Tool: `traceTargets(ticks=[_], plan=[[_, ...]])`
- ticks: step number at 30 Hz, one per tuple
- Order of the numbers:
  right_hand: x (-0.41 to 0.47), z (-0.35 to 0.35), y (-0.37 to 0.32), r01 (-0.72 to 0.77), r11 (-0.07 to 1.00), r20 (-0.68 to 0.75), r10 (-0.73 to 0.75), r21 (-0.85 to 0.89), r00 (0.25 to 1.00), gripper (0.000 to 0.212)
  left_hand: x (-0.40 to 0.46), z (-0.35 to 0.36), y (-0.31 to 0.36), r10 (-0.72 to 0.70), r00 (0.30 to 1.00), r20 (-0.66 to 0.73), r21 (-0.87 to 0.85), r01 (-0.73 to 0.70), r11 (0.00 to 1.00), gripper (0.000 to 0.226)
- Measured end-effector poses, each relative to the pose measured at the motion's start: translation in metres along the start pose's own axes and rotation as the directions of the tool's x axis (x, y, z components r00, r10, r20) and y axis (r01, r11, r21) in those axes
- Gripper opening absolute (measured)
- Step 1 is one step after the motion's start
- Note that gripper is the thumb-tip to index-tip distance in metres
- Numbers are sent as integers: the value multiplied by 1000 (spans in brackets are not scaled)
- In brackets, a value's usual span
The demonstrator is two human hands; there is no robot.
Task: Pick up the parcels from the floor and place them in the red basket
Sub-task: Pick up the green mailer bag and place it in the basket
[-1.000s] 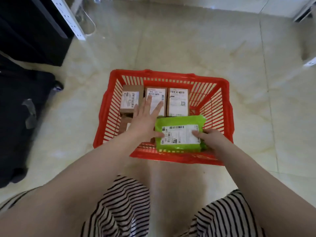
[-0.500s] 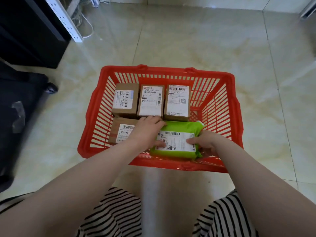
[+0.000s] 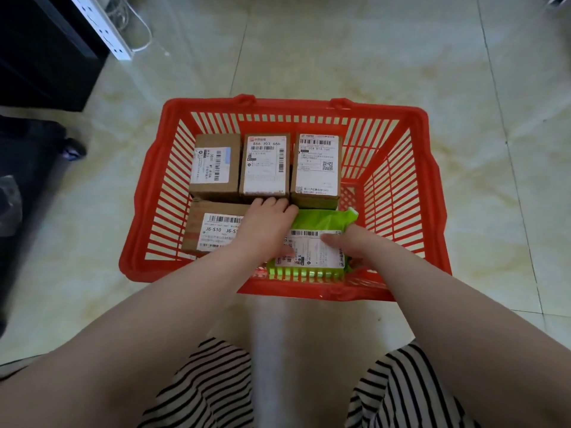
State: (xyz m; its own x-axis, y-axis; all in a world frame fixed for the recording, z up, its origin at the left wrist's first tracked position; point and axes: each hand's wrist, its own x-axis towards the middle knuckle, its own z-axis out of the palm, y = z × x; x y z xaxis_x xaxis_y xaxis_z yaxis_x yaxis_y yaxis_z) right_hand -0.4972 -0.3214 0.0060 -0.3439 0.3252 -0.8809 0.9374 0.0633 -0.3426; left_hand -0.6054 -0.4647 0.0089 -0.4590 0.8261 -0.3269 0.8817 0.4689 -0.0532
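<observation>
Since a second ago the green parcel (image 3: 318,239) has come down from the near rim to lie flat inside the red basket (image 3: 432,193), front right, just beside a brown box (image 3: 213,230). The left hand (image 3: 265,227) has curled its fingers round the parcel's left edge; the right hand (image 3: 355,245) holds its right side, fingers on the label. Three boxes (image 3: 265,168) line the back.

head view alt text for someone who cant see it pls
Both hands, left hand and right hand, settle a green parcel into a red basket on a tiled floor, beside four brown boxes.
</observation>
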Motion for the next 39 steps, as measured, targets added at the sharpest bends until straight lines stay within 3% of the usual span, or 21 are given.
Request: traceTargets(ticks=[4,10,15,39], plan=[[1,2,-4,-29,996,-31,26,-80,999,62,1,-1,2,22,1000,-11,55,-22,998,82],[6,-6,5,-83,990,49,77,118,996,62,1,-1,-1,26,1000,-3,33,-26,999,80],[3,-1,3,59,991,18,-62,123,998,41,1,-2,-2,46,998,-34,44,-44,998,75],[-1,-2,4,-27,999,46,28,-25,999,70,-2,-5,-4,31,1000,0,44,-31,999,74]])
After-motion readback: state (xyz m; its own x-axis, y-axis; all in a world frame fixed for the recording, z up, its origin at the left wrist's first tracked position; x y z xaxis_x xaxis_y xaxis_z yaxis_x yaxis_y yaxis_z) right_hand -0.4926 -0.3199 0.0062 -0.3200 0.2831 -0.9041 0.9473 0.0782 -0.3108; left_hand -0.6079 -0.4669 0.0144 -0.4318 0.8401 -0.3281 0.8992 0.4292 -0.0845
